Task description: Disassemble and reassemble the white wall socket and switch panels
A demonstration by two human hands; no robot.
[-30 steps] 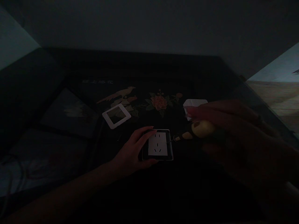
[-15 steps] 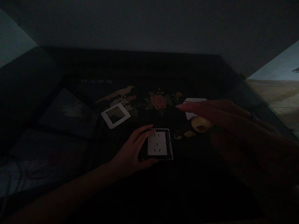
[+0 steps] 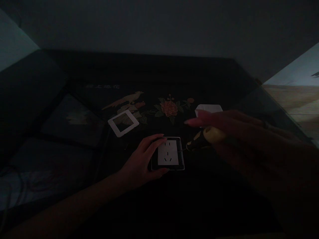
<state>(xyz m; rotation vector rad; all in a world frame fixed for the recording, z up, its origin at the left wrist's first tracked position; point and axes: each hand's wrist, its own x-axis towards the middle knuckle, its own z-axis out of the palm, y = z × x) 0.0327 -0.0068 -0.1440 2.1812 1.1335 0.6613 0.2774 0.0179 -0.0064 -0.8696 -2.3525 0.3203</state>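
Observation:
A white wall socket (image 3: 167, 156) with a dark surround lies on the dark tabletop. My left hand (image 3: 143, 157) grips its left side, fingers over the far edge and thumb along the near edge. A black and yellow screwdriver (image 3: 196, 141) slants down to the left, its thin tip at the socket's right side. My right hand (image 3: 239, 136) is closed round the handle's yellow end, with the forefinger stretched out above it. Poor light hides the lower part of this hand and the exact spot where the tip touches.
A white square frame (image 3: 123, 123) lies to the left beyond the socket. A white piece (image 3: 209, 108) lies partly hidden behind my right hand. Printed on the dark table mat are a bird and a pink flower (image 3: 169, 109). A grey wall (image 3: 139, 26) rises behind the table.
My right hand has shifted slightly left, and the screwdriver's handle has turned and tilted a little. My left hand and the socket stay nearly in place.

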